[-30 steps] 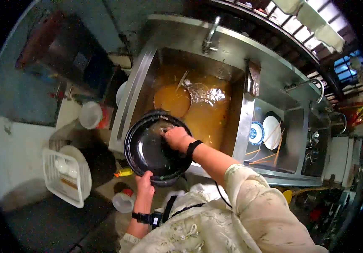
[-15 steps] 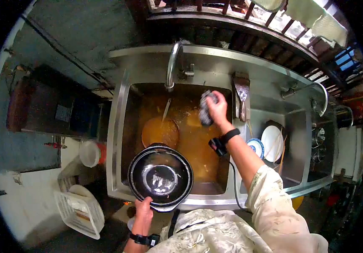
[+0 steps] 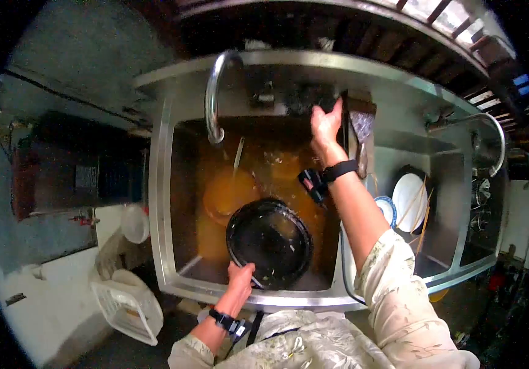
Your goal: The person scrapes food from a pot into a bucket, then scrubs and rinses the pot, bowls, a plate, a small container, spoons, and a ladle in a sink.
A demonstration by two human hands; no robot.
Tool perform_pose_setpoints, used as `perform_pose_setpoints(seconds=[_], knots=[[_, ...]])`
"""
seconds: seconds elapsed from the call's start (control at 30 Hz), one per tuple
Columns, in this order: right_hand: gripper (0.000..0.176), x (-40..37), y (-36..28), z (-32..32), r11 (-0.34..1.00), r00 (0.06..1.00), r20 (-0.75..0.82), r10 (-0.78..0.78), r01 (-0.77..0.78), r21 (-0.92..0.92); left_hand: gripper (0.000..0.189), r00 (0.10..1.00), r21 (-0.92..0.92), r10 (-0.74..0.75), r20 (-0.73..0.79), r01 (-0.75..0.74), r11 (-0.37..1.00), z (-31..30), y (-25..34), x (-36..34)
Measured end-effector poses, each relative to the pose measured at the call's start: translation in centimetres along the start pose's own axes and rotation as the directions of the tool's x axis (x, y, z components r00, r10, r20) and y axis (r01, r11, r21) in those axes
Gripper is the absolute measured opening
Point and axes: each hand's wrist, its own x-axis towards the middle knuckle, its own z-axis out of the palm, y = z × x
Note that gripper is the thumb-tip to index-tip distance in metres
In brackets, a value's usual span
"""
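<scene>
My left hand [image 3: 241, 277] grips the near-left rim of a round black pot [image 3: 269, 246], thumb on top. The pot is tilted over the sink, its dark inside facing me, with pale flecks on it. At the sink's back ledge is my right hand [image 3: 327, 126], thumb and fingers around one end of a dark, blurred scouring pad [image 3: 306, 98]. Brownish water [image 3: 283, 175] fills the basin. In it, partly behind the pot, sits a round vessel [image 3: 224, 194] with a light handle [image 3: 238, 152] sticking up. Just right of my right hand lies a broad metal spatula [image 3: 363, 129].
A curved faucet [image 3: 214, 98] arches over the basin's back left. The right-hand basin holds a white oval plate [image 3: 409, 200], a blue-rimmed bowl [image 3: 387, 210] and chopsticks [image 3: 423, 215]; a second faucet [image 3: 492, 123] stands behind. A white plastic basket [image 3: 130, 307] is at lower left.
My left hand has moved the pot right and inward over the basin. My right hand has gone from above the water to the back ledge with the scouring pad. The view has shifted.
</scene>
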Motion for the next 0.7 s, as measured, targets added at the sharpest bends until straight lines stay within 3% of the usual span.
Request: perform_pose_setpoints(seconds=[0.07, 0.1, 0.2, 0.33, 0.4, 0.47, 0.53, 0.6, 0.67, 0.7], knots=[[0.075, -0.6, 0.7, -0.7, 0.997, 0.996, 0.045, -0.074, 0.073, 0.039, 0.054, 0.997, 0.055, -0.038, 0.061, 0.035, 0.998, 1.2, 0.7, -0.3], [0.072, -2.0, -1.0, -1.9, 0.987, 0.987, 0.157, 0.019, -0.044, 0.156, 0.054, 0.998, 0.058, -0.053, 0.046, 0.050, 0.997, 1.8, 1.0, -0.5], [0.062, -2.7, 1.2, -1.7, 0.971, 0.992, 0.057, -0.115, 0.100, 0.217, 0.051, 0.994, 0.135, -0.106, 0.025, 0.102, 0.986, 3.4, 1.6, 0.0], [0.049, -3.3, 2.3, -2.4, 0.989, 0.992, 0.091, -0.085, 0.072, 0.132, 0.047, 0.993, 0.202, -0.121, 0.014, 0.116, 0.973, 4.3, 1.1, 1.6], [0.039, -3.5, 4.0, -2.0, 0.915, 0.967, -0.031, -0.253, 0.250, 0.317, 0.049, 0.990, 0.195, -0.139, -0.025, 0.141, 0.971, 4.9, 0.7, 2.6], [0.037, -4.2, 3.9, -2.2, 0.922, 0.979, -0.017, -0.204, 0.199, 0.331, 0.050, 0.996, 0.221, -0.092, 0.002, 0.089, 0.971, 4.8, -1.4, 5.1], [0.034, -5.2, 4.6, -2.4, 0.917, 0.946, -0.049, -0.322, 0.324, 0.232, 0.050, 0.999, 0.245, -0.050, 0.019, 0.044, 0.968, 4.9, -1.7, 5.3], [0.030, -6.6, 5.7, -3.0, 0.917, 0.910, 0.116, -0.398, 0.393, 0.061, 0.051, 0.999, 0.249, -0.031, 0.033, 0.022, 0.968, 5.6, -1.6, 5.7], [0.033, -8.4, 9.4, -3.0, 0.917, 0.891, 0.328, -0.314, 0.373, -0.137, 0.052, 0.998, 0.240, -0.036, 0.046, 0.024, 0.970, 5.3, -3.1, 7.2], [0.041, -8.9, 11.8, -3.5, 0.774, 0.823, 0.406, -0.397, 0.538, -0.335, 0.052, 0.996, 0.201, -0.041, 0.079, 0.025, 0.979, 5.2, -3.6, 7.8]])
